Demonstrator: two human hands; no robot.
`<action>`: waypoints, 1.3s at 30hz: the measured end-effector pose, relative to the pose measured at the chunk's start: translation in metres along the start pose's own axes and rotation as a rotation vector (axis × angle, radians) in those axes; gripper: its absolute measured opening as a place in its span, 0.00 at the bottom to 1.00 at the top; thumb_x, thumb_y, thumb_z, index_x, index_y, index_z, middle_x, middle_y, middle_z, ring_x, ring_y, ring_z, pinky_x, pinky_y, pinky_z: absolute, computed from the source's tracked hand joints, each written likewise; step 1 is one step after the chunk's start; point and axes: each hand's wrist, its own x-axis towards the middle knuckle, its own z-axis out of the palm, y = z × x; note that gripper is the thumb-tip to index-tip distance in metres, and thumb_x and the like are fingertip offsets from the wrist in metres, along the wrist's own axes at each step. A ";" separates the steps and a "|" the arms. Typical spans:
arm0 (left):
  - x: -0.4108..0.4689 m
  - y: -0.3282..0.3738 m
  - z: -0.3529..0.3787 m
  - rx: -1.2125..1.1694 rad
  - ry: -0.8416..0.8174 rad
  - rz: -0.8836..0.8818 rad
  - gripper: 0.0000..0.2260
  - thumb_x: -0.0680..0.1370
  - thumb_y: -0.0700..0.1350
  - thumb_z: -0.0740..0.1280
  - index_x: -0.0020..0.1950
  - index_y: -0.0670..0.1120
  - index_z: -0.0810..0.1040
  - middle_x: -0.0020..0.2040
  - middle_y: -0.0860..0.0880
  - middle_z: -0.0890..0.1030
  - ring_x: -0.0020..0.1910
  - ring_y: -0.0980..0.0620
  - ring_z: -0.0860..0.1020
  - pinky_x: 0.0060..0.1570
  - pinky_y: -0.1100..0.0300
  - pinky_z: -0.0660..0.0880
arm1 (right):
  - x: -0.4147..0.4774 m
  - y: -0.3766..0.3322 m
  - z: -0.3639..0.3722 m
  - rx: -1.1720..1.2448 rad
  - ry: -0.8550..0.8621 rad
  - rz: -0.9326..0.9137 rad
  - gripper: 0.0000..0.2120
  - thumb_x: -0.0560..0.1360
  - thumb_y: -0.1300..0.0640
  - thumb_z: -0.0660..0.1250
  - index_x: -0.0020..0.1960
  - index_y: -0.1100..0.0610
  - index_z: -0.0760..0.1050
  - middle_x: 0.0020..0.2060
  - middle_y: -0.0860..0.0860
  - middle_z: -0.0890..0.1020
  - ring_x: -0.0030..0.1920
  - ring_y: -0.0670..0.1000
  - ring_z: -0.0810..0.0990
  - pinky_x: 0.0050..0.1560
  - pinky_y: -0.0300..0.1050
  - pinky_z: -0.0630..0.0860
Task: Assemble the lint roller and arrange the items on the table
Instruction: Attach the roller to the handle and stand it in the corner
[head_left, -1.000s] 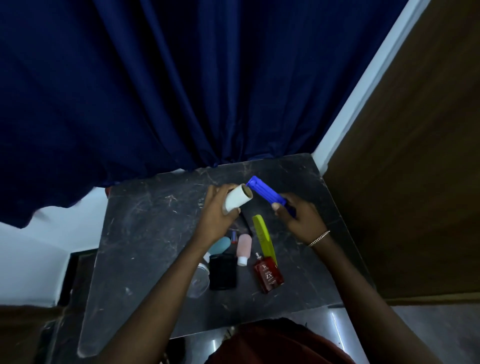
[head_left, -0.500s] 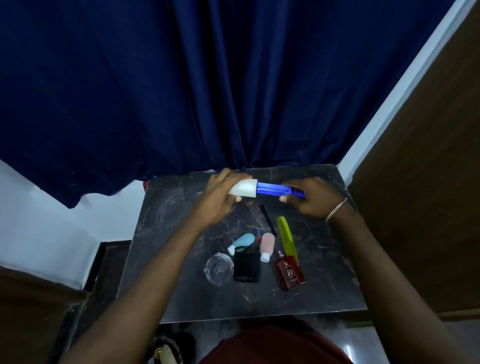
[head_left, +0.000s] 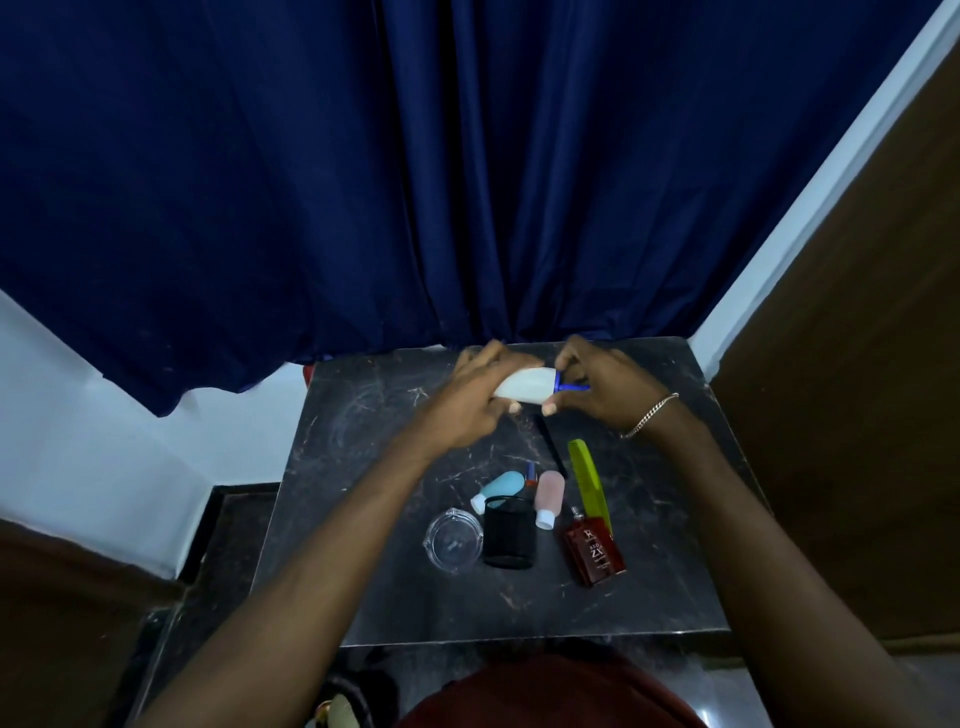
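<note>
- Head view: left hand (head_left: 475, 397) wrapped around white roll (head_left: 524, 385), right hand (head_left: 602, 387) pinching blue handle (head_left: 570, 387), both held above far edge of surface (head_left: 363, 519).
- Roll almost fully over handle; possible jam or skew if pushed off-axis.
- Risk of slipping and dropping onto green comb (head_left: 588, 486), pink bottle (head_left: 548, 496) or red perfume bottle (head_left: 595, 551) below, scattering them.

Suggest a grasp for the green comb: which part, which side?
Take the green comb at its far end, coming from above and pinching across its narrow width. It lies flat on the table; its near end touches the red perfume bottle, while the far end is free.
</note>
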 end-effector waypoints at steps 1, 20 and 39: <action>-0.001 -0.001 0.000 -0.001 -0.008 0.004 0.28 0.77 0.37 0.71 0.74 0.55 0.72 0.65 0.51 0.73 0.62 0.45 0.69 0.64 0.52 0.67 | -0.001 0.001 0.001 0.027 -0.005 0.007 0.27 0.61 0.41 0.81 0.50 0.44 0.67 0.44 0.45 0.83 0.45 0.46 0.83 0.44 0.48 0.80; 0.021 -0.025 0.026 -0.112 -0.111 -0.032 0.29 0.77 0.38 0.72 0.75 0.56 0.72 0.64 0.53 0.74 0.63 0.49 0.72 0.63 0.51 0.71 | 0.003 0.037 0.011 -0.018 -0.145 0.142 0.21 0.68 0.40 0.76 0.53 0.52 0.77 0.43 0.50 0.84 0.42 0.49 0.82 0.45 0.46 0.78; 0.127 -0.059 0.144 0.122 -0.268 -0.300 0.43 0.76 0.54 0.74 0.83 0.50 0.52 0.81 0.41 0.58 0.78 0.39 0.63 0.75 0.42 0.66 | 0.035 0.211 0.069 0.049 -0.052 0.485 0.16 0.85 0.55 0.54 0.62 0.63 0.76 0.53 0.66 0.83 0.55 0.65 0.81 0.59 0.52 0.74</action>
